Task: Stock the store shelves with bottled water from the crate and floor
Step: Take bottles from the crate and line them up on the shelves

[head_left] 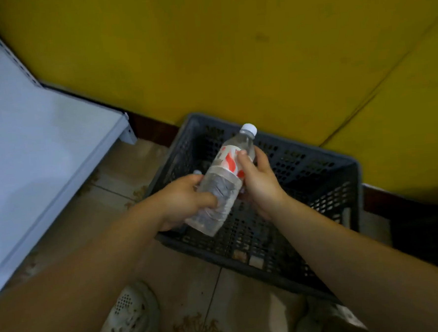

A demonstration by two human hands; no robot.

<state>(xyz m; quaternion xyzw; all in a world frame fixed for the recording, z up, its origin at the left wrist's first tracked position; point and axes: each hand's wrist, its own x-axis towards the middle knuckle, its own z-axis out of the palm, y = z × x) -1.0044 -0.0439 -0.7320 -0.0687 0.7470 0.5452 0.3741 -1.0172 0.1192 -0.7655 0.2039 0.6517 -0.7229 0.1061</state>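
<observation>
Bottle, left grip low, right grip high

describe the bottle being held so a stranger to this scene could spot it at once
At the foot of the yellow wall sits a dark perforated crate. Above it, the left hand and right hand grip a tilted clear bottle. Its red-and-white label and white cap pointing at the wall set it apart.

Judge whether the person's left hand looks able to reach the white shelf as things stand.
Probably yes. The shelf lies left of the left hand, with only floor between them. That hand grips the bottle at its lower end while the right hand holds its label, so the bottle would come along.
</observation>
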